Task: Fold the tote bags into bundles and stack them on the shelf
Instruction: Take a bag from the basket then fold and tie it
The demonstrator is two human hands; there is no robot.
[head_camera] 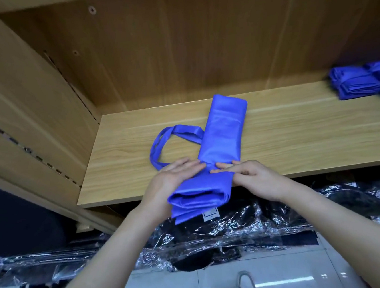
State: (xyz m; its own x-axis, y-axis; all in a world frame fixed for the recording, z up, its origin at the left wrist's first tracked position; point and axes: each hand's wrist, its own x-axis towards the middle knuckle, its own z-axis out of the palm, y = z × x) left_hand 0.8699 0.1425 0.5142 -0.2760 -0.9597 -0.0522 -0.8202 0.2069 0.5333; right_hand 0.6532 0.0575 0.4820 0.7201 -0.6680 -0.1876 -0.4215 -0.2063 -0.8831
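Note:
A blue tote bag (222, 131) lies folded into a long strip on the wooden shelf (300, 138), running from the back toward the front edge. Its near end is rolled over and hangs past the shelf edge, a white label showing underneath. The bag's handles (161, 146) loop out to the left. My left hand (176, 177) grips the rolled end from the left, fingers flat on top. My right hand (250, 175) holds it from the right, fingers pressing the fold. Finished blue bundles (359, 81) are stacked at the shelf's right end.
The cabinet's side panel (30, 108) with peg holes rises at the left, the back panel behind. Below the shelf lie black items in clear plastic wrap (216, 234). Shoes (244, 285) stand on the pale floor at the bottom.

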